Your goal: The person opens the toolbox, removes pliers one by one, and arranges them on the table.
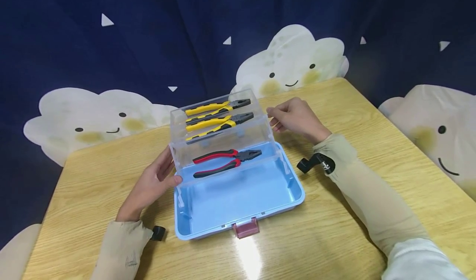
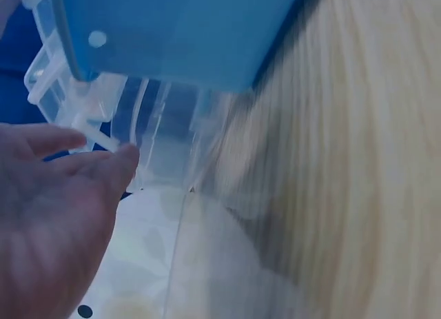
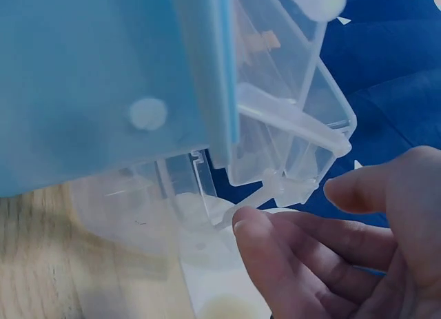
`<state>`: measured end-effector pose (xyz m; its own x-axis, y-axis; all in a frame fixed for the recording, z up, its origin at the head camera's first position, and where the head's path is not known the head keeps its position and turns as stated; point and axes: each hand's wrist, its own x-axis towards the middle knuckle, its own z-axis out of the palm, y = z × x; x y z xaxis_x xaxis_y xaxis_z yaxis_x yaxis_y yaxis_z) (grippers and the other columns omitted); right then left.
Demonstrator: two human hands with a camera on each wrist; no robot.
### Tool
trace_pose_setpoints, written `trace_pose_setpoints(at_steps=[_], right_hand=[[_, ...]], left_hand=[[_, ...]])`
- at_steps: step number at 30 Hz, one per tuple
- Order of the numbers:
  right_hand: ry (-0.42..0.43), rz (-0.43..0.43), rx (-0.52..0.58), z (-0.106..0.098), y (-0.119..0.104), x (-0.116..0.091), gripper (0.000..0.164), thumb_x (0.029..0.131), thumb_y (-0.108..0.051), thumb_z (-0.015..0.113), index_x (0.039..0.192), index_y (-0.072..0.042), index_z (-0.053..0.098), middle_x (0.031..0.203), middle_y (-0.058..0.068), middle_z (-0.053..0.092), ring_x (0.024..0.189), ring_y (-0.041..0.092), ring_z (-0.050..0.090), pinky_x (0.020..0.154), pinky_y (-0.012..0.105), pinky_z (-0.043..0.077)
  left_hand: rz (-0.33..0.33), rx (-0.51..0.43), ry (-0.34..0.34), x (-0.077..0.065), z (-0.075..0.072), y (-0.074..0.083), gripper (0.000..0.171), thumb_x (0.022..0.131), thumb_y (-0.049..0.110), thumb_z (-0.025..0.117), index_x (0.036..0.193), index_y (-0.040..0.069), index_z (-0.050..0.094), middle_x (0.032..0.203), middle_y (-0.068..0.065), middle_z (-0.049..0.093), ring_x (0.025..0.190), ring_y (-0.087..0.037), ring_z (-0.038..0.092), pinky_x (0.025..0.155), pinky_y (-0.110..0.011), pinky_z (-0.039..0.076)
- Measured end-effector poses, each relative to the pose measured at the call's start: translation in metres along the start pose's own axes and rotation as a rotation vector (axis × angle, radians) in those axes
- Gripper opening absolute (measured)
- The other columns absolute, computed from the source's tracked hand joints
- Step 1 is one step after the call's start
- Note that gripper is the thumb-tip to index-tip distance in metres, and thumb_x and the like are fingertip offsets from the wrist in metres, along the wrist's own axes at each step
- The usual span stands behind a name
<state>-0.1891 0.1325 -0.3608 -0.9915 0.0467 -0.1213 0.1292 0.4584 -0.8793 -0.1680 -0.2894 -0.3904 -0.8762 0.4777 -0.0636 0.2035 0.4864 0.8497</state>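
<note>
A toolbox has a light blue base point(image 1: 238, 201) with two stepped clear trays raised over its back part. In the upper tray point(image 1: 178, 127) lie two pairs of yellow-and-black pliers point(image 1: 217, 107). One pair of red-and-black pliers point(image 1: 238, 156) lies in the lower tray. My left hand point(image 1: 150, 185) is at the trays' left side, its fingertips by a white hinge link point(image 2: 103, 136), its fingers fairly straight. On the right side, my right hand point(image 1: 293, 116) has a fingertip close to or touching another white link point(image 3: 258, 195), with the thumb apart from it.
The box stands on a wooden table point(image 1: 334, 230). A reddish latch point(image 1: 246, 228) sticks out at the front of the base. Behind the table hangs a dark blue curtain point(image 1: 141, 36) with cloud pictures. Clear plastic point(image 2: 172, 133) shows behind the base.
</note>
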Motion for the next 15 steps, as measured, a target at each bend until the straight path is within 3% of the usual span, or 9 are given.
trace_pose_setpoints(at_steps=[3, 9, 15], right_hand=[[0.003, -0.017, -0.015, -0.002, -0.002, 0.0, 0.04, 0.104, -0.038, 0.062, 0.109, -0.003, 0.079, 0.092, 0.015, 0.078, 0.082, 0.028, 0.078, 0.08, 0.043, 0.068], [0.024, -0.058, -0.02, -0.005, -0.008, -0.002, 0.039, 0.102, -0.039, 0.064, 0.106, -0.003, 0.079, 0.094, 0.016, 0.079, 0.077, 0.023, 0.078, 0.079, 0.042, 0.068], [0.052, -0.099, -0.053, -0.008, -0.016, -0.009, 0.039, 0.101, -0.041, 0.064, 0.104, -0.006, 0.08, 0.095, 0.015, 0.08, 0.075, 0.02, 0.078, 0.076, 0.036, 0.068]], left_hand=[[0.023, -0.057, -0.047, -0.002, -0.003, -0.003, 0.106, 0.091, 0.023, 0.082, 0.168, 0.028, 0.009, 0.177, 0.001, 0.013, 0.163, -0.033, 0.02, 0.114, -0.001, 0.033], [0.092, -0.117, -0.12, -0.002, -0.006, -0.005, 0.129, 0.076, 0.023, 0.094, 0.166, 0.035, 0.003, 0.177, 0.008, 0.006, 0.163, -0.033, 0.015, 0.117, -0.002, 0.03], [0.116, -0.139, -0.188, -0.003, -0.006, -0.006, 0.142, 0.069, 0.011, 0.097, 0.165, 0.041, -0.003, 0.176, 0.015, 0.001, 0.164, -0.029, 0.013, 0.119, -0.003, 0.027]])
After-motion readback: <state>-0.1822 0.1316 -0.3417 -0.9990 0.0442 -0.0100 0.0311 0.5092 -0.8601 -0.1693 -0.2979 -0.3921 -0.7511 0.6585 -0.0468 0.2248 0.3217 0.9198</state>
